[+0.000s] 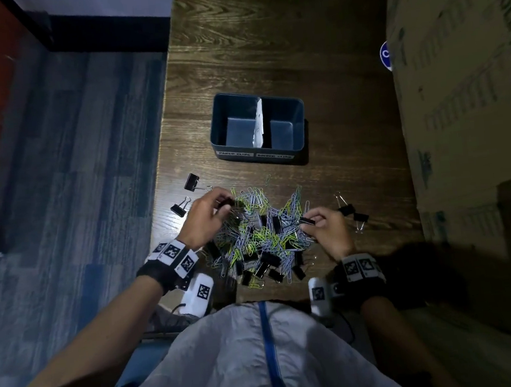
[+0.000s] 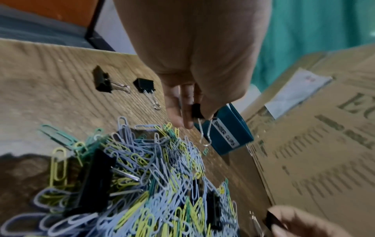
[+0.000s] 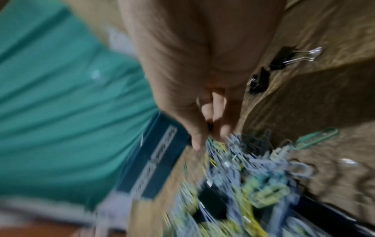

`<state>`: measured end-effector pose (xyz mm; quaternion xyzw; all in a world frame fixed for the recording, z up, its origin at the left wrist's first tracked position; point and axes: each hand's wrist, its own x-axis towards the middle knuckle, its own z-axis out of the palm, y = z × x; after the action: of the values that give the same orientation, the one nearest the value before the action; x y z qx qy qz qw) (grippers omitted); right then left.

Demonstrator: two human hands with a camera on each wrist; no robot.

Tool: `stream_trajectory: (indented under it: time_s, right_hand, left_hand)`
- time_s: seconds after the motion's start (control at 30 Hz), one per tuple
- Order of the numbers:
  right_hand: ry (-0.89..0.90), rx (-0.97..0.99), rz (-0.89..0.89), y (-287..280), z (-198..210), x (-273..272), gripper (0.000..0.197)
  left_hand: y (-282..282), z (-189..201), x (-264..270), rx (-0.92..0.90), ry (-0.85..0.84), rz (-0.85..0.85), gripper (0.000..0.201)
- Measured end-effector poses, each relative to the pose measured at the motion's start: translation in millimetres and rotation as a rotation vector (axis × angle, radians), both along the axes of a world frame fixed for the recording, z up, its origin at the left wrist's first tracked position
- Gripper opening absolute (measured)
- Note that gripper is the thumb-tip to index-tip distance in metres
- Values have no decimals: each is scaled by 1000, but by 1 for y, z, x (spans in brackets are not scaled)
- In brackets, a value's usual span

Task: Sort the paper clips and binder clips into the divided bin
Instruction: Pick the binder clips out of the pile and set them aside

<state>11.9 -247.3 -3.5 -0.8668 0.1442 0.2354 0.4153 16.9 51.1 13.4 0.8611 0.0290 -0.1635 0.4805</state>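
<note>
Black steel binder clip pinched in my left hand, wire handles dangling; a second black binder clip pinched in my right hand. Step in hand: pulling binder clips from the tangled pile of blue, yellow and green paper clips on the dark wood counter. Next, as I judge it: carry both to the bin's right half. Blue plastic divided bin sits beyond the pile, both compartments empty.

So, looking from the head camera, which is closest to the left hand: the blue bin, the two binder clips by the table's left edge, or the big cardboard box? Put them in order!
From the left hand:
1. Two binder clips, just beside it near the table's left edge.
2. Blue bin, farther up the table, behind the clip pile.
3. Cardboard box, far across on the right side.
</note>
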Motion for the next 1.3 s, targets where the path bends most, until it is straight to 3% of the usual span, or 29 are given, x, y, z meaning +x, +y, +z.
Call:
stream_trajectory:
  time_s: [0.07,0.17,0.33,0.47,0.57,0.73,0.8,0.9,0.97,1.1,1.3]
  right_hand:
    - [14,96,-74,-8,7,4,27]
    - [-23,139,-201,-24,13,11,27]
    - [-19,-102,-346,-60,0,16,18]
    - [41,-275,-302,-73,-6,4,20]
    - [51,-362,-260,-74,-13,-3,21]
    - [-134,-453,-275,-61,-15,-15,19]
    - [-130,-424,-241,-51,-13,-18,13]
    - [13,-376,-119,-40,-18,-22,16]
    - [78,-398,-49,-32,-21,-25,23]
    - [63,-423,32,-2,-24,-30,24]
    - [9,-313,105,27,-27,-26,31]
  left_hand:
    - [13,0,-3,-43,44,117,21]
    - [39,-6,-10,37,82,210,24]
    - [83,-16,-23,186,178,200,20]
    - [90,-19,-34,358,171,28,26]
    - [91,-26,-41,425,95,-8,27]
    - [80,-22,-50,623,-61,-119,31]
    - [67,-15,-52,597,-83,-207,27]
    - [46,-14,-56,653,41,-337,28]
    - [35,-14,-58,692,137,-349,41]
    - [14,-18,-59,645,169,-307,67]
    - [-13,-11,-55,524,112,-365,64]
